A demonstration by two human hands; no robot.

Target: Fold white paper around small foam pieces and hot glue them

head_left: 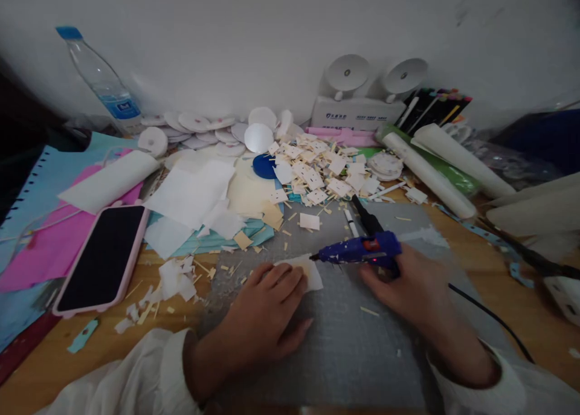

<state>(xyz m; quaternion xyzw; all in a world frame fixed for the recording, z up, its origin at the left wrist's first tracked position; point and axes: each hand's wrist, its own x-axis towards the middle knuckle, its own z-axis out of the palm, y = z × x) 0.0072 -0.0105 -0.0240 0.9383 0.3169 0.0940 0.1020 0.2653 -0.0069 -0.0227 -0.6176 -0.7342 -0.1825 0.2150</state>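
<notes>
My right hand is closed round a blue glue gun, whose nozzle points left at a small cream paper piece. My left hand lies with fingers stretched out, pressing that piece down on a grey cutting mat. The gun's black cord trails off to the right. A heap of small cream paper cut-outs sits just beyond the mat.
A pink-cased phone lies at left on coloured paper sheets. White discs, a water bottle, rolled paper, marker pens and a white box line the wall. Paper scraps litter the wooden table.
</notes>
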